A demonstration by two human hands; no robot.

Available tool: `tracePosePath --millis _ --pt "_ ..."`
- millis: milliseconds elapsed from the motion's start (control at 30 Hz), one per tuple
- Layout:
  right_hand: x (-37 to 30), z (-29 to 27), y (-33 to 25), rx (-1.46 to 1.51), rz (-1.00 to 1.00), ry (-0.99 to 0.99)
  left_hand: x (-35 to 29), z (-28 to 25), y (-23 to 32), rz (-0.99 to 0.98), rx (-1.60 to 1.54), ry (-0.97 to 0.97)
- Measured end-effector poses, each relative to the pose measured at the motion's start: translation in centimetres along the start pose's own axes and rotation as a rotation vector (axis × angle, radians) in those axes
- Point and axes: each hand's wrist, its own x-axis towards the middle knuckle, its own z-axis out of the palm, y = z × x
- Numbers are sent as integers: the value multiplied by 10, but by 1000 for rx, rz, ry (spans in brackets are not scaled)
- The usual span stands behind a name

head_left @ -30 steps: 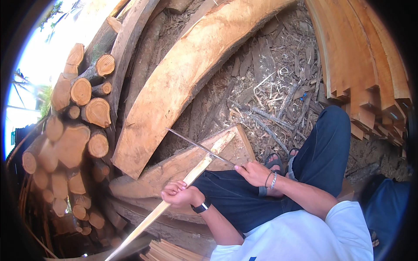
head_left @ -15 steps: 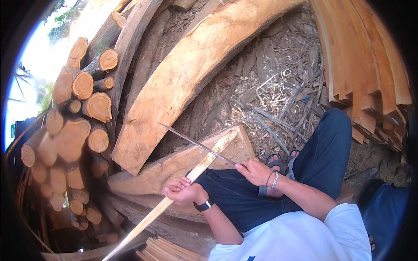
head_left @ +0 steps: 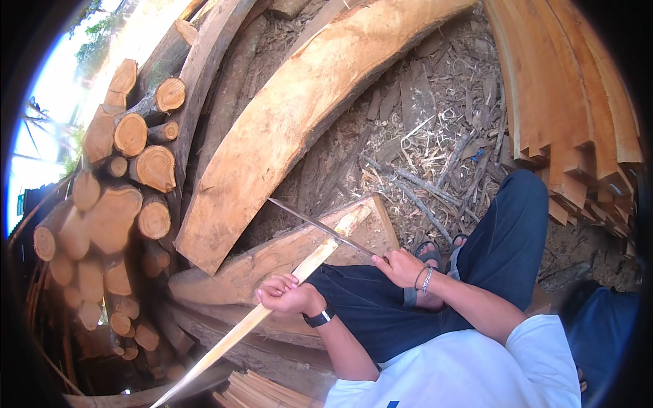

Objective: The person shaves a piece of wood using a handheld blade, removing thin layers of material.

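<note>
A long pale wooden strip [head_left: 317,259] runs slantwise from the lower left up to a wedge-shaped wood slab [head_left: 258,266], where its far end lies over the slab. My left hand [head_left: 289,296] is closed round the strip near its middle. In my right hand [head_left: 400,268] is the handle end of a long, thin knife [head_left: 303,217]; the fingers cover most of the handle. The blade crosses the strip near its upper part and points up and left. Whitish bare wood shows where the strip passes under the blade.
Stacked round logs [head_left: 154,167] stand at the left. A large curved plank [head_left: 272,129] lies ahead, and cut boards [head_left: 564,81] are piled at the right. Shavings and sticks [head_left: 435,156] litter the ground. Thin slats [head_left: 262,393] lie at the lower edge, near my bent legs [head_left: 503,251].
The knife and my right hand have shifted slightly right and down along the blade's line. The strip's lower end has moved a little left; my left hand keeps its grip.
</note>
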Motion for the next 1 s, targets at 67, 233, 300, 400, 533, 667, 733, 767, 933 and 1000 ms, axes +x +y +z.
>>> tracePosePath --millis 67,233,300,400,533,667,733,767,933,1000 --pt "4 -1 10 -37 120 -43 0 -2 0 1 -7 3" --pt "-1 -6 -6 -42 90 -57 -1 -2 1 -7 -13 16" --pt "-4 -5 -13 -10 18 -8 -2 -1 0 -8 -9 1" --pt "-2 -3 -7 72 7 57 -2 2 0 -10 -8 -9" --pt "12 -14 16 -47 223 -104 1 -1 -1 -2 1 -36" --pt "-2 -10 -12 39 67 11 0 -5 0 -5 -9 -36" --pt "-1 -11 -18 55 19 18 -1 -1 -1 -1 -10 -29" --pt "-1 -10 -19 63 -5 21 -1 0 0 2 -11 -26" --pt "13 -6 15 -83 178 -79 -1 2 1 6 -11 -14" --pt "10 -9 6 -71 156 -89 1 -1 2 5 -10 -2"
